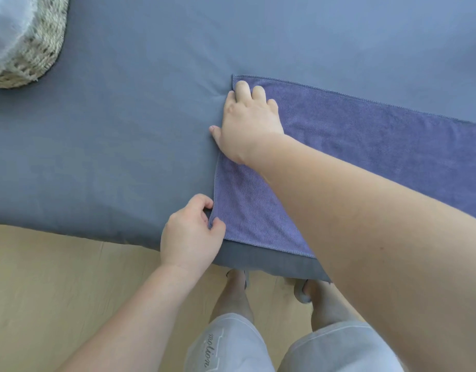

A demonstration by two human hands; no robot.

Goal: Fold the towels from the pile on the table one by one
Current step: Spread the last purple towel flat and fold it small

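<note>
On a blue table (124,130), a purple towel (365,135) lies flat by the near edge, the right hand (247,124) pressing straight-fingered at its far-left corner, the left hand (191,234) pinching its near-left corner.

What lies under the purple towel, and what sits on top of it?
Under the towel is the grey-blue sheet, hidden where covered. On top, the right hand presses flat; the left hand pinches its near corner.
</note>
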